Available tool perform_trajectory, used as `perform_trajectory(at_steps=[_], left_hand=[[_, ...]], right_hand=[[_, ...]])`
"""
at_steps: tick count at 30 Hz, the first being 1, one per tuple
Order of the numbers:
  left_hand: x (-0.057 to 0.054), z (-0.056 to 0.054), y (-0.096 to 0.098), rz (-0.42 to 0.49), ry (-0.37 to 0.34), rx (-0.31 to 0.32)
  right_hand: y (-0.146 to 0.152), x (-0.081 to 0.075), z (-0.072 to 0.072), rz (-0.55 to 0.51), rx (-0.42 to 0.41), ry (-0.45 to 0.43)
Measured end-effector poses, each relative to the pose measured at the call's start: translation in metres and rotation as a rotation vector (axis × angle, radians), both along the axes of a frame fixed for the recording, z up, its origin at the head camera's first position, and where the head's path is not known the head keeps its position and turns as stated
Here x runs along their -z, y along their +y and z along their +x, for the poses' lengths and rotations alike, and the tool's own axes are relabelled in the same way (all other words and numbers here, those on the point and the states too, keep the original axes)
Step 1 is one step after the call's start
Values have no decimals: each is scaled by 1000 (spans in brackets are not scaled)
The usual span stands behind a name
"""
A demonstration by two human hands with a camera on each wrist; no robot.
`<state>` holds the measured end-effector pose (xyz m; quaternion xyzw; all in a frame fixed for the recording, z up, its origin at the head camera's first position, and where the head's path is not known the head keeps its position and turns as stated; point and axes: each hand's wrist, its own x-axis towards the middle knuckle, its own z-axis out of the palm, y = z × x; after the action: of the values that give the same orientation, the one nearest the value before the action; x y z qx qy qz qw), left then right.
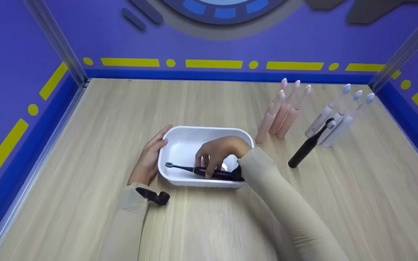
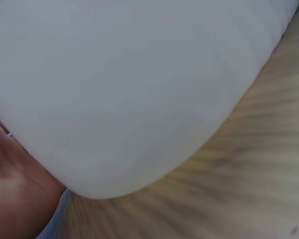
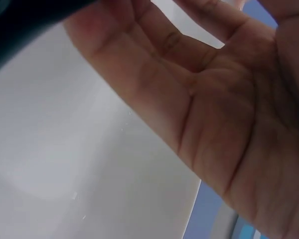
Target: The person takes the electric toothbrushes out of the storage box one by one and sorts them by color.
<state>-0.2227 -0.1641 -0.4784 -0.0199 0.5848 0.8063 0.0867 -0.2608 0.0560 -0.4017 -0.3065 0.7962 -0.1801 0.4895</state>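
A white plastic basin (image 1: 203, 183) stands on the table in front of me. My left hand (image 1: 146, 159) holds it at the left end, thumb at the rim and fingers along the outside. In the left wrist view the basin's outer wall (image 2: 134, 94) fills most of the picture. Inside the basin, near its front wall, my right hand (image 1: 219, 151) pinches a black electric toothbrush (image 1: 223, 175) by the handle. The brush lies roughly level, its head pointing left. The right wrist view catches the dark handle (image 3: 25, 37) at the fingertips, over the white basin interior (image 3: 55, 144).
Several pink electric toothbrushes (image 1: 287, 123) stand upright behind the basin's right end. Farther right are three white ones (image 1: 319, 121) with blue-tinted heads, and another black toothbrush (image 1: 305, 150) standing in front of them. Blue-purple panels (image 1: 216, 43) enclose the table's back and sides.
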Motion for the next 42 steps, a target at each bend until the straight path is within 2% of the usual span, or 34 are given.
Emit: perform_trajectory(at_steps=[7,30,42], left_hand=[[0,0,0,0,7,-7],[2,-1,0,-24,3,-9],[1,0,0,-4,-13,-2]], right_hand=[[5,-5,0,-25,-1,5],[24,-14,0,-119,-29,170],[34,-21,-1,-263,-28,218]])
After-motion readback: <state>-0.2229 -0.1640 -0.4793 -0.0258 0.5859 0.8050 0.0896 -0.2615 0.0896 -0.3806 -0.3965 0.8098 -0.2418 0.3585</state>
